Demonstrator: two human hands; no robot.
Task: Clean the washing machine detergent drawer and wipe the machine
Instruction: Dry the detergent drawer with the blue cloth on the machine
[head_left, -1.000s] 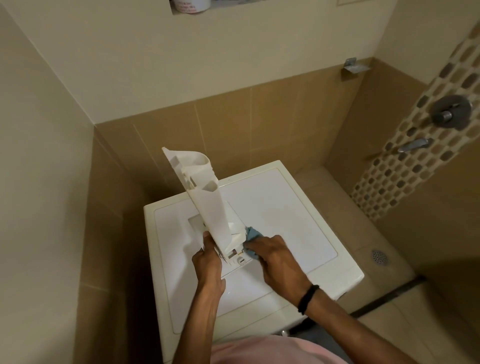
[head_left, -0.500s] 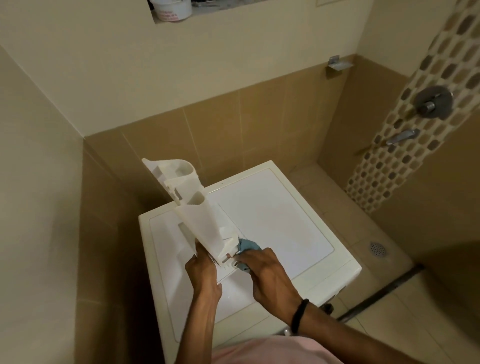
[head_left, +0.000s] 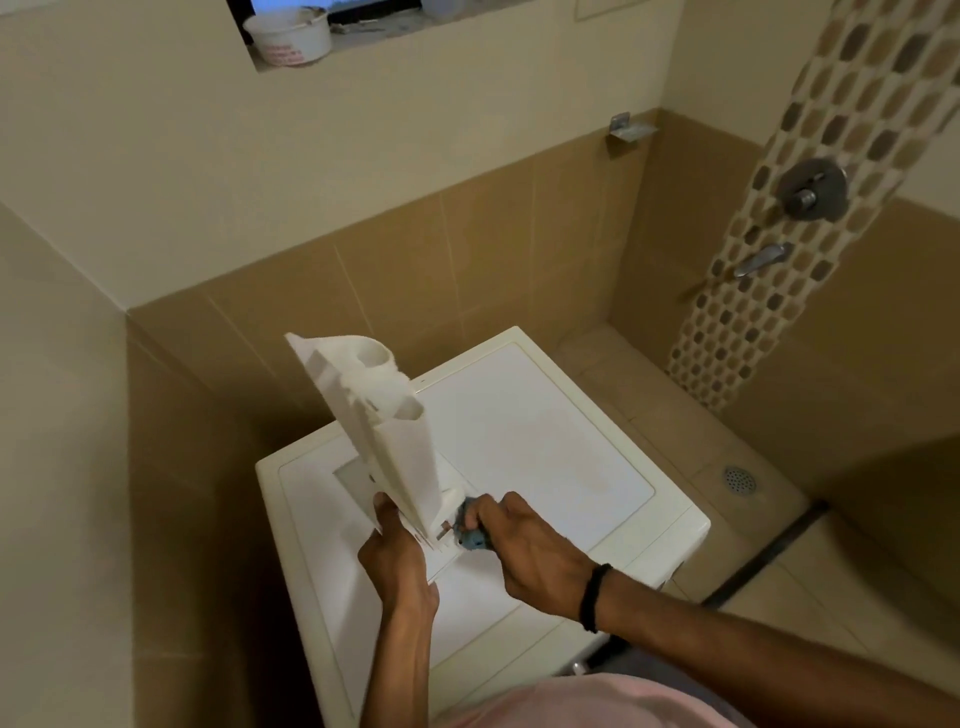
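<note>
Over the white washing machine (head_left: 545, 452), low centre of view: detergent drawer (head_left: 400, 457) held on end, leaning toward 11 o'clock. Cannot tell whether its lower end touches the machine's top.

Left hand (head_left: 395, 556) grips the drawer's lower edge, thumb on the near face; the other fingers are hidden behind the plastic.

Right hand (head_left: 530, 551), at 3 o'clock of the drawer's base, is curled tight round a blue cloth (head_left: 472, 540) and holds it against the drawer's bottom end. Most of the cloth is buried in the fist; only a small fold shows. Black band (head_left: 592, 597) on the right wrist.

Drawer interior mostly out of sight; two rounded openings show at the upper end.

Machine's front is cut off by a pink garment (head_left: 597, 701) at 6 o'clock.

At 12 o'clock, a white tub (head_left: 288, 39) on a window ledge, cropped by the frame; red print unreadable. At 2 o'clock, shower valve (head_left: 810, 189) and spout (head_left: 761, 260). Floor drain (head_left: 740, 480) at 4 o'clock.
</note>
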